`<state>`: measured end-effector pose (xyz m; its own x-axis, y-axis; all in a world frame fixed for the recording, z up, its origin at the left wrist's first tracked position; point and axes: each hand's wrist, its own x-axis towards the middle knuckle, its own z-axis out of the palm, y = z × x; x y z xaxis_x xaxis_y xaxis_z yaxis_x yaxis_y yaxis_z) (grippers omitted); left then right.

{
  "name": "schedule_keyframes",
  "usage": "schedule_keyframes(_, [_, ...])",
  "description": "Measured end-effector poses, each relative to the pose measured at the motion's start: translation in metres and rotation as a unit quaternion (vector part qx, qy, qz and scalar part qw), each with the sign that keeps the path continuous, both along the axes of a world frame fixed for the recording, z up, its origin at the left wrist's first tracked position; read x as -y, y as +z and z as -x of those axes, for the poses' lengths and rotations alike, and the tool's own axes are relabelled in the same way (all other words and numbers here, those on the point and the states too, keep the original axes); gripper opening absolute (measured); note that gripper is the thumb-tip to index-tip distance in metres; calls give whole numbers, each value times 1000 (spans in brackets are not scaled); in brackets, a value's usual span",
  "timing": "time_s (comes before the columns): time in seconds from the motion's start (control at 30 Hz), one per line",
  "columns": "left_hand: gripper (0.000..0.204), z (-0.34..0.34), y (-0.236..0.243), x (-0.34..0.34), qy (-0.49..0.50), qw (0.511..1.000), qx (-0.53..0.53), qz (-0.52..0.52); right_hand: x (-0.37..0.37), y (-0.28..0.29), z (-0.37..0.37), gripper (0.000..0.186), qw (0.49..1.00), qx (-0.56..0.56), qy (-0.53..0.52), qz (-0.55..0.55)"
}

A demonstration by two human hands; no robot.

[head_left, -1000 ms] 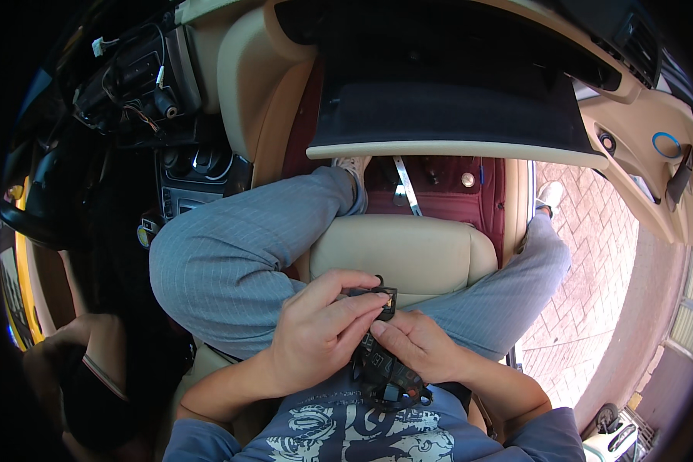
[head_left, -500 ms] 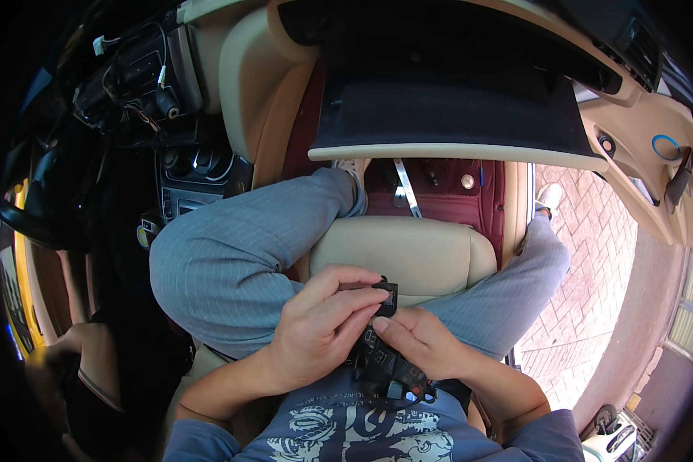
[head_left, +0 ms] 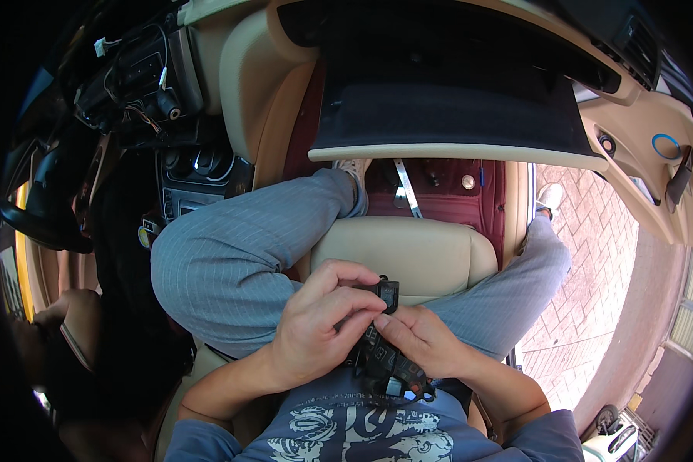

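A bundle of small black box-shaped pieces, apparently connectors on dark cabling [head_left: 391, 360], lies over my lap against my shirt. At its upper end a small black rectangular block [head_left: 390, 292] stands out between my hands. My left hand [head_left: 316, 323] is closed in a pinch at the block's left edge, fingertips and thumb almost together. My right hand [head_left: 426, 339] grips the bundle just below the block, thumb on top. Coloured bits show at the bundle's lower end; its underside is hidden by my hands.
Ahead hangs a lowered dark glovebox [head_left: 446, 108]. Beneath it a metal strip [head_left: 408, 189] lies on the red floor mat [head_left: 450, 196]. Loose wires hang from the opened console [head_left: 142, 77]. At left sits another person [head_left: 85, 331]; at right is an open door [head_left: 639, 138].
My left fingers have shifted slightly off the block's face, leaving more of it visible. My right hand stays nearly in place. The person at left has moved their arm.
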<state>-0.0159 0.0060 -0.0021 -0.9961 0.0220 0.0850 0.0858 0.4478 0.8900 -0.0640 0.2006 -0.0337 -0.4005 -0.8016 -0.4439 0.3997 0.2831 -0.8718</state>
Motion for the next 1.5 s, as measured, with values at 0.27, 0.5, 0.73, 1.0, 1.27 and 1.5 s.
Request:
schedule_keyframes(0.27, [24,-4,0,0,3,1000,15,-17,1,-3,-2,25,998,-51,-7,20])
schedule_keyframes(0.5, [24,-4,-4,1,2,1000,-30,7,1,-1,0,23,997,-79,-4,22])
schedule_keyframes(0.73, [28,1,-6,3,-27,994,-96,34,2,0,1,22,994,-107,0,24])
schedule_keyframes(1.0, [31,1,-3,0,-24,989,-124,81,1,2,1,22,993,-114,6,20])
schedule_keyframes(1.27, [30,-1,-2,0,-31,984,-144,102,2,0,-2,20,989,-137,-13,55])
schedule_keyframes(1.5, [30,-6,-3,2,-32,963,-215,157,2,-2,-3,18,978,-176,-22,106])
